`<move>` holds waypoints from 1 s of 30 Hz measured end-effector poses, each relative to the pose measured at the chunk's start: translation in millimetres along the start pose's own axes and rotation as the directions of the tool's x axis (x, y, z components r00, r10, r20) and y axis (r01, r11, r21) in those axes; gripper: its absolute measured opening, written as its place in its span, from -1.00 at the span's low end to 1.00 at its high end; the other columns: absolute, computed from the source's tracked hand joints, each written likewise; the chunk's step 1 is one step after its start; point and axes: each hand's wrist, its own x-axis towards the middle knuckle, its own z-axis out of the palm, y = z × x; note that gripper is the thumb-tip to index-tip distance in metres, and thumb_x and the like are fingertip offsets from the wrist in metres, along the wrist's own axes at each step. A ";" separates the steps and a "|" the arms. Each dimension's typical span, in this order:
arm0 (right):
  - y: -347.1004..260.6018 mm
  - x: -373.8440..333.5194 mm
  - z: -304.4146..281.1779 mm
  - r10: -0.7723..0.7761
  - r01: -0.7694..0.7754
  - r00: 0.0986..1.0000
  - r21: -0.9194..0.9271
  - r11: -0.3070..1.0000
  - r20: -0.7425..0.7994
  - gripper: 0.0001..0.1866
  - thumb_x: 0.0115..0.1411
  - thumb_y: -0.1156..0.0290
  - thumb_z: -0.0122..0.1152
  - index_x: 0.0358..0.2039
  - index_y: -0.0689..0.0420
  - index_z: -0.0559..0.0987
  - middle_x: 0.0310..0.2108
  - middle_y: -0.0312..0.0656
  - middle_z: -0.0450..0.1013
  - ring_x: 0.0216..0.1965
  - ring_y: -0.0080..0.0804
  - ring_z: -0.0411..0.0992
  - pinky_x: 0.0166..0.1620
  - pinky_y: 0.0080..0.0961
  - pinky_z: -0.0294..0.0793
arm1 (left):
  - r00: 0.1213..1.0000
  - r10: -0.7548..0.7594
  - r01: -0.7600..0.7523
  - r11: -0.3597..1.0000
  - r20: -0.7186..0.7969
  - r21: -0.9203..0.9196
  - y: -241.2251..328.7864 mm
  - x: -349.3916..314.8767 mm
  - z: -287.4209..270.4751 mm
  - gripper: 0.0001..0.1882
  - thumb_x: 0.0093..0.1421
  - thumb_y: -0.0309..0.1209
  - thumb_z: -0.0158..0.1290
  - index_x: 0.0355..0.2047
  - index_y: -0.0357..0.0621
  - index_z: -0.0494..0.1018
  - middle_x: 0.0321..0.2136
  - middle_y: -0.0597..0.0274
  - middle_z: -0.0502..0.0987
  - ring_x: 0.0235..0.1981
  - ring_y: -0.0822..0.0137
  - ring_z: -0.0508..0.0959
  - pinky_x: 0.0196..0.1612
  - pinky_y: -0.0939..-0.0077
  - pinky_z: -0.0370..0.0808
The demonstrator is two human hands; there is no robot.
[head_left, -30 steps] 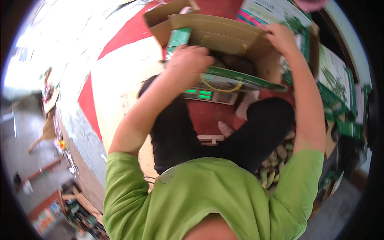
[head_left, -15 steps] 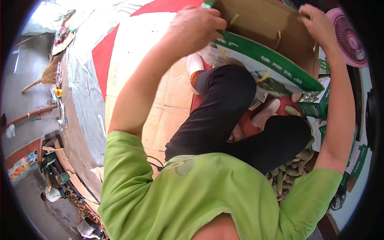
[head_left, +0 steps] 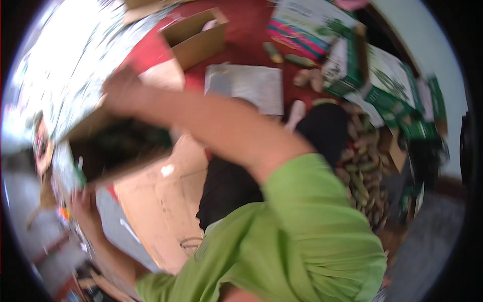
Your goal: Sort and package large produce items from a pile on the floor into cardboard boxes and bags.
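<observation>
A cardboard box [head_left: 90,126], blurred by motion, is held up at my left, its opening toward me and its inside very dark. My right hand [head_left: 123,93], its arm stretched across my body, grips the box's far upper edge. At the near left corner my left hand [head_left: 84,204] has its fingers closed on the edge. What lies inside the box, if anything, cannot be made out. Below it a flattened cardboard sheet [head_left: 171,201] covers the floor beside my leg.
A small open carton [head_left: 201,48] and a silvery flat-topped object [head_left: 244,80] are on the red floor covering [head_left: 241,35]. At the right stand green-and-white printed boxes [head_left: 390,75]. Elongated green and brown produce [head_left: 362,176] lies piled by my right knee. Pale plastic sheeting [head_left: 95,50] spreads at far left.
Both hands have swung the box from the front right over to my left, and its opening now faces me. My view has turned, bringing the small carton and silvery object into sight.
</observation>
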 end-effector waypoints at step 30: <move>33.3 -110.1 -33.1 0.192 -0.012 0.957 0.629 0.777 -0.219 -0.83 -0.10 0.30 0.20 -0.54 0.13 0.61 -0.52 -0.12 0.52 -0.41 -0.17 0.49 -0.28 -0.28 0.44 | 0.977 0.132 -0.191 0.890 -0.165 -0.414 109.3 51.0 52.7 -0.89 0.07 -0.59 0.04 -0.35 -0.29 0.47 -0.32 0.01 0.47 -0.16 0.01 0.46 -0.10 0.17 0.39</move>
